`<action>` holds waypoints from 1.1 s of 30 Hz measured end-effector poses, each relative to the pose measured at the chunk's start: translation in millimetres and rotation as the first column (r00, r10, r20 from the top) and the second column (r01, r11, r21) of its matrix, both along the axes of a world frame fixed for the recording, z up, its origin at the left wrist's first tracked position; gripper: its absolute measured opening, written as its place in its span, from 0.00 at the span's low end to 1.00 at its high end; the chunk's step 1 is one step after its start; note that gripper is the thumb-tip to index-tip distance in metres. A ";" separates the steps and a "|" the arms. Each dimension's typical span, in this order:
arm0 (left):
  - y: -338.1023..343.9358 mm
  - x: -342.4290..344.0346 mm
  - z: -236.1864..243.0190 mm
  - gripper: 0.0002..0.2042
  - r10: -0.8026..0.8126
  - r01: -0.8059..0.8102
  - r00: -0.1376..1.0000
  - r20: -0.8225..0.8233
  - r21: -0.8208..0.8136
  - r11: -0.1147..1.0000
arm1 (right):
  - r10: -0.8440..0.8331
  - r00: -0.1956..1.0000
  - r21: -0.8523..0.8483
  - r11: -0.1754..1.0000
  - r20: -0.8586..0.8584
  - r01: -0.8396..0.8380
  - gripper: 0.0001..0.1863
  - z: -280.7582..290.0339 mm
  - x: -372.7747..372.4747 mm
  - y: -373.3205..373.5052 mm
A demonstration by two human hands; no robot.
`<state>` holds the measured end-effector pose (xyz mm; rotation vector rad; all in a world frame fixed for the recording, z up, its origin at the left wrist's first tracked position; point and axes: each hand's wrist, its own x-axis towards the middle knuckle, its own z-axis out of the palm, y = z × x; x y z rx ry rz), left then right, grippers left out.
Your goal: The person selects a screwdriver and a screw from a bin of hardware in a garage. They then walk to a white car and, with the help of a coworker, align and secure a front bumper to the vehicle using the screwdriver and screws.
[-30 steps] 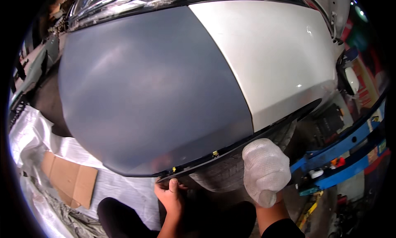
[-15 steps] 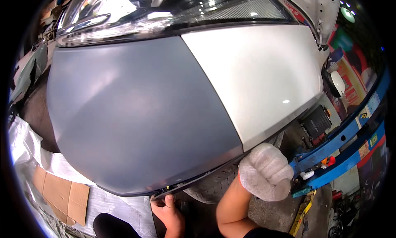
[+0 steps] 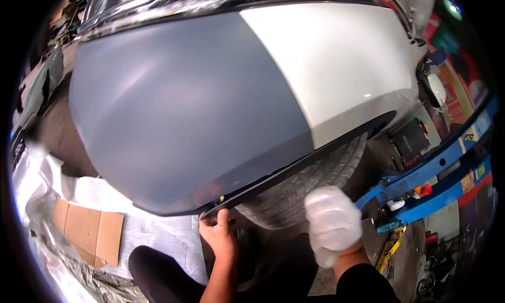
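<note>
A black wheel-arch trim strip [image 3: 265,185] runs along the lower edge of a car's grey bumper [image 3: 194,103] and white fender [image 3: 352,61]. My bare left hand [image 3: 220,232] pinches the strip's near left end, thumb on top. A small yellow clip [image 3: 222,198] shows in the gap beside the thumb. My right hand [image 3: 334,221], in a pale knit work glove, is balled into a fist with nothing visible in it. It hangs apart from the strip, in front of the tyre [image 3: 300,190].
Blue metal arms [image 3: 436,169] of a lift reach in from the right. A yellow bar [image 3: 390,251] lies on the floor below them. At left are silvery sheeting [image 3: 163,250] and flattened cardboard [image 3: 94,227]. My knee [image 3: 158,271] is near the left hand.
My right fist has come off the strip near the bumper-fender seam and drawn back toward me. The view has tilted down, showing more tyre. My left hand keeps its hold.
</note>
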<state>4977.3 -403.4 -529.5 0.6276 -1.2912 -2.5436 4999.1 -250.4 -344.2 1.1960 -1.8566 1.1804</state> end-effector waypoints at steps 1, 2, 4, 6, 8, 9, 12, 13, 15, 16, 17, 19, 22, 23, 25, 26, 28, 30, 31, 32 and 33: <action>-9.7 -0.4 -5.5 0.13 0.002 -0.002 1.000 0.001 -0.011 1.000 | 0.032 0.999 -0.101 0.994 -0.010 -0.033 0.11 -4.1 5.1 0.8; -8.5 3.5 -6.9 0.13 -0.026 0.026 1.000 0.009 0.004 1.000 | 0.046 0.998 -0.228 0.972 -0.033 -0.052 0.11 2.2 13.4 4.6; 1.6 3.0 -5.2 0.15 -0.053 0.054 0.998 -0.025 0.027 0.998 | 0.061 0.987 -0.415 0.902 -0.146 -0.117 0.11 15.9 -0.6 15.6; 7.8 3.6 -10.0 0.16 -0.090 0.092 0.996 0.025 -0.066 0.994 | 0.074 0.957 -0.482 0.851 -0.282 -0.208 0.11 29.2 -32.9 22.8; 2.6 0.1 -4.5 0.14 -0.063 0.063 0.998 0.006 -0.017 0.998 | 0.142 0.924 -0.498 0.808 -0.354 -0.315 0.12 28.7 -72.9 22.8; 4.7 0.3 7.5 0.14 -0.043 0.043 0.999 0.005 0.000 0.999 | 0.190 0.911 -0.521 0.770 -0.365 -0.369 0.12 28.9 -79.5 21.8; 6.6 -2.4 -3.7 0.17 -0.086 0.085 0.995 0.054 0.021 0.996 | 0.251 0.931 -0.669 0.648 -0.263 -0.364 0.17 22.3 -80.6 29.9; -0.7 -0.4 -10.5 0.27 -0.171 0.172 0.983 0.068 -0.009 0.985 | -0.018 0.968 -0.703 0.691 -0.251 -0.169 0.16 19.7 -83.1 38.6; -13.1 -4.4 -13.1 0.27 -0.137 0.143 0.984 0.112 -0.048 0.989 | -0.579 0.785 -0.772 0.596 -0.222 0.221 0.11 21.7 -95.9 62.0; -14.3 -2.6 -10.4 0.26 -0.117 0.126 0.984 0.133 -0.060 0.990 | -0.819 0.539 -0.790 0.458 -0.197 0.408 0.09 32.4 -93.3 86.3; -17.5 -2.3 -7.8 0.26 -0.109 0.117 0.988 0.113 -0.064 0.991 | -0.893 0.435 -0.829 0.328 -0.115 0.454 0.08 43.2 -88.0 101.3; -16.6 -2.1 -9.1 0.26 -0.146 0.160 0.978 0.146 -0.087 0.983 | -0.877 0.458 -0.872 0.107 0.142 0.477 0.18 63.4 -86.6 113.5; 0.5 -0.7 -9.6 0.28 -0.194 0.210 0.968 0.159 -0.091 0.973 | -0.973 0.175 -0.540 0.066 0.152 0.839 0.37 38.5 -129.8 134.6; -4.5 0.4 -5.5 0.27 -0.193 0.212 0.963 0.190 -0.085 0.974 | -0.993 0.070 -0.463 0.017 0.098 0.886 0.36 39.6 -127.0 123.1; -9.2 -2.6 0.4 0.27 -0.193 0.218 0.959 0.208 -0.106 0.970 | -0.997 0.022 -0.385 0.048 -0.073 0.922 0.37 38.9 -123.6 111.9; -10.9 -2.7 -0.1 0.29 -0.198 0.230 0.957 0.212 -0.140 0.963 | -0.996 0.026 -0.338 0.054 -0.085 0.939 0.36 40.5 -118.3 106.8; -15.8 -3.8 -2.1 0.29 -0.195 0.216 0.968 0.158 -0.130 0.968 | -0.986 0.158 -0.311 0.137 0.045 0.940 0.42 40.3 -112.1 97.8; -18.3 -1.7 1.0 0.30 -0.175 0.196 0.970 0.171 -0.115 0.974 | -0.907 0.347 -0.502 0.192 0.236 0.843 0.43 42.6 -97.8 72.4; -18.6 -4.4 3.4 0.31 -0.196 0.217 0.966 0.167 -0.120 0.969 | -0.859 0.452 -0.579 0.246 0.242 0.777 0.44 37.8 -106.3 61.3; -13.8 -3.4 5.7 0.32 -0.225 0.247 0.959 0.170 -0.116 0.962 | -0.877 0.437 -0.564 0.262 0.199 0.783 0.45 36.4 -104.9 46.5; -13.0 -5.5 3.9 0.33 -0.232 0.252 0.959 0.163 -0.113 0.961 | -0.887 0.431 -0.545 0.281 0.167 0.790 0.47 27.8 -108.6 26.1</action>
